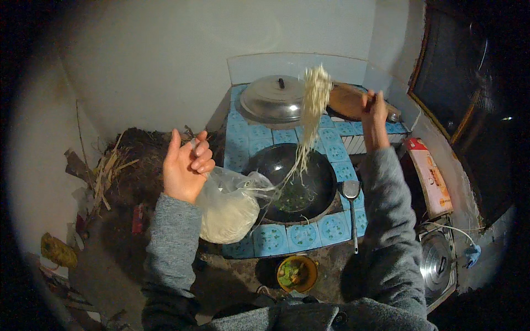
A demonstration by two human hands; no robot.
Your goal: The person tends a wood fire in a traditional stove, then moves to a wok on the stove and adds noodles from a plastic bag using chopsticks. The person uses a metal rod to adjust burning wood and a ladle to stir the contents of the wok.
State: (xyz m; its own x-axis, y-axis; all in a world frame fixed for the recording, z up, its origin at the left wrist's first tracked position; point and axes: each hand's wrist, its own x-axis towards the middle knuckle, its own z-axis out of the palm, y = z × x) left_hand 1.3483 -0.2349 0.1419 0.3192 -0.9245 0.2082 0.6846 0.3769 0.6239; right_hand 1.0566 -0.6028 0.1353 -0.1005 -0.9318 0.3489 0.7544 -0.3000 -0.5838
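Observation:
My left hand holds up a clear plastic bag by its top, the fingers curled in. The bag bulges with pale noodles, and its mouth tilts right towards a black wok. Long pale noodles hang blurred in the air over the wok, their lower ends trailing to the bag's mouth. My right hand is raised to the right of them with curled fingers; what it grips cannot be made out against the brown wood behind. Green bits lie in the wok. A metal spatula rests right of it.
The wok is set in a blue-tiled stove. Behind it are a domed metal lid and a round wooden board or lid. A yellow bucket with scraps stands in front. Straw lies left; a pink box stands right.

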